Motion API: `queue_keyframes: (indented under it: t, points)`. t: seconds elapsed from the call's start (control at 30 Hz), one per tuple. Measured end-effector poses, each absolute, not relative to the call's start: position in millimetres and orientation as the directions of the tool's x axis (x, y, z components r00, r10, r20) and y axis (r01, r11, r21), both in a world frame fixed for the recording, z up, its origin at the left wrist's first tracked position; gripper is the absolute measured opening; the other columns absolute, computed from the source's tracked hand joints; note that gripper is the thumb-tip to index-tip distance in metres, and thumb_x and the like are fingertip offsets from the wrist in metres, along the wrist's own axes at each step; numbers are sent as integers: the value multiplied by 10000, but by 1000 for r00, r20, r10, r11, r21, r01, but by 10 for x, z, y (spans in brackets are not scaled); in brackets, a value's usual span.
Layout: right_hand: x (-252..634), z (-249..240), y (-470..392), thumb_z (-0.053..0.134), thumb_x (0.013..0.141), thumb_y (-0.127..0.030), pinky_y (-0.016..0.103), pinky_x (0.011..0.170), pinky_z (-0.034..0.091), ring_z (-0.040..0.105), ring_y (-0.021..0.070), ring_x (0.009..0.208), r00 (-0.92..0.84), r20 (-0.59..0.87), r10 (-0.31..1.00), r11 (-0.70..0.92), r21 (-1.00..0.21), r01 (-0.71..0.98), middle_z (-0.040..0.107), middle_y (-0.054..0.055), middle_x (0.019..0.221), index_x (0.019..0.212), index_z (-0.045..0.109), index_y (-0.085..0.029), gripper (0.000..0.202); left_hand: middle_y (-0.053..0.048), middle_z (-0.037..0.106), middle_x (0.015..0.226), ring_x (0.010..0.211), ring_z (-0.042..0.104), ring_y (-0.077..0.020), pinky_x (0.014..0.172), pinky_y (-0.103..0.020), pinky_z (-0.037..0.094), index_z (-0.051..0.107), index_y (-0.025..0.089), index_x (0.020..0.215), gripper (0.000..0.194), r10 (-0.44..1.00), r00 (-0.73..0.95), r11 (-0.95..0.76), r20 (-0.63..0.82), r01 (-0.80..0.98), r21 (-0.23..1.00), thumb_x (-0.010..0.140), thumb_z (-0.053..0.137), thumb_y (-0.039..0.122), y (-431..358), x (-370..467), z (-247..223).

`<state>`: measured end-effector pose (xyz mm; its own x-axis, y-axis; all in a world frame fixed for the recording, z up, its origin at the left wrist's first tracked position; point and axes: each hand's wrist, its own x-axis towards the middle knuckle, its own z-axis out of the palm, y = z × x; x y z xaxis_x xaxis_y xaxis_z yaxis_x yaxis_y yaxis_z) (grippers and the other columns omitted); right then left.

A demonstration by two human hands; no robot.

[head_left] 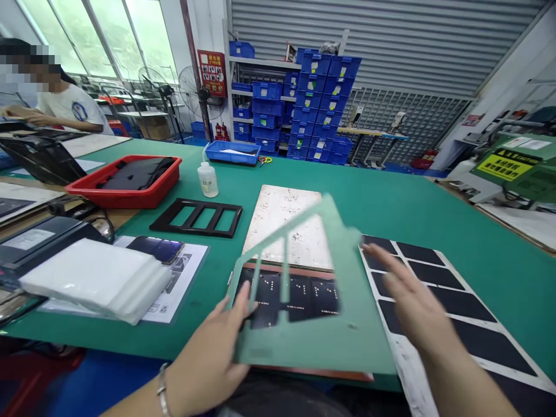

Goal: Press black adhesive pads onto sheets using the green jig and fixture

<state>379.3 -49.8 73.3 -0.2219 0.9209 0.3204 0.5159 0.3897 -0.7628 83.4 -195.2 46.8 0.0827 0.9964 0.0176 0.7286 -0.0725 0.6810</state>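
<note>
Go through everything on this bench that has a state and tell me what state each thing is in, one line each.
Green template: tilted, lifted at its left edge.
Left hand: gripping the template's left edge.
Right hand: open, blurred, over the sheet of black pads.
Metal plate: lying flat.
Red tray: holding black parts.
Squeeze bottle: upright.
Black frame: flat, untouched.

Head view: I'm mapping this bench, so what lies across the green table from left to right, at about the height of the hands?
White foam stack → left hand → green window template, lifted at its left edge by that hand → right hand → white sheet of black pads.
</note>
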Motion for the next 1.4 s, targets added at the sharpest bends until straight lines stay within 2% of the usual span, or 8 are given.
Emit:
queue_keyframes:
  t: [0.17,0.3,0.43,0.6,0.73,0.87,1.03,1.4]
  points:
    - [3282,94,-590,453,834,-549,511,1112,63,156,270,1375,-768,-13,641,718,-346,605,225,34,1491,1410,308,-279,652,-19,478,1357,1304,330,-277,1112,-413,156,217,308,1430,686,921,-385,169,54,523,835,811,487,425,-2278,388,276]
    - [3199,-36,-548,376,862,-578,487,1117,109,141,255,1378,-806,-224,548,735,-331,592,185,24,1500,1424,261,-283,645,-73,695,923,954,582,-314,895,-399,426,680,232,967,505,818,-523,433,-238,289,854,698,533,634,-2479,146,-99]
    - [3044,347,-430,320,913,-501,458,1122,124,133,230,1382,-839,-115,533,742,-413,528,118,-10,1510,1453,114,-304,611,-34,567,489,484,483,-166,526,-286,401,632,168,545,570,777,-278,617,-565,156,771,676,493,706,-2602,113,-274]
    - [2411,330,-568,329,895,-535,451,1129,67,68,242,1390,-874,19,486,827,-334,452,57,20,1518,1464,103,-235,681,-23,618,625,527,488,-107,517,-220,351,647,147,703,386,826,134,552,-548,8,834,664,666,531,-2484,332,-10]
    - [2149,-54,-722,285,868,-615,446,1123,53,75,243,1390,-915,-142,378,856,-322,404,116,64,1514,1449,200,-177,733,-80,645,991,882,591,-190,778,-292,442,549,200,1144,514,891,-36,432,-452,-233,871,692,674,408,-2231,492,184]
    - [2142,-46,-685,318,878,-574,430,1104,130,191,242,1367,-917,-140,374,839,-371,399,232,92,1491,1437,241,-162,699,-120,364,1394,865,596,-168,747,-300,480,455,247,1246,598,847,-149,430,-510,-373,822,686,660,300,-2064,553,215]
    - [1917,162,-646,315,925,-366,320,868,393,547,198,1025,-777,-13,630,696,-436,571,634,81,1085,1122,591,-195,379,-134,493,1232,675,579,-112,587,-257,469,496,200,1185,545,844,-165,408,-511,-420,810,667,648,273,-1991,571,188]
    - [1744,-1,-684,362,873,-253,323,732,367,549,200,836,-726,-58,685,676,-321,664,620,66,817,715,626,-176,317,-111,512,1159,631,549,-97,551,-249,439,473,202,1180,547,864,-151,398,-480,-379,835,664,627,297,-1959,561,129]
